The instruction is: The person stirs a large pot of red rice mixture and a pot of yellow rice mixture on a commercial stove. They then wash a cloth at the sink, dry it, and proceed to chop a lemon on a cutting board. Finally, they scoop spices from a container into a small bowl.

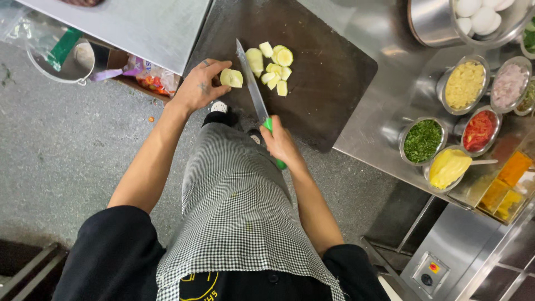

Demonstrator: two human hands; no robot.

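On the dark cutting board (329,83), the left hand (200,86) pinches a pale potato piece (231,78) at the board's near-left edge, while the right hand (280,146) is clenched around the green handle of a long knife (251,83) whose blade lies just right of that piece. Cut potato chunks (276,67) sit farther onto the board beyond the blade, and steel bowls of chopped herbs (422,140) and tomato (478,131) stand on the steel surface (384,39) well right of the board.

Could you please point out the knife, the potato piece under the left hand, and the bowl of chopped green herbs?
knife (252,83): head view, mid-blade.
potato piece (232,78): head view, cut face.
bowl of chopped green herbs (402,146): head view, left rim.
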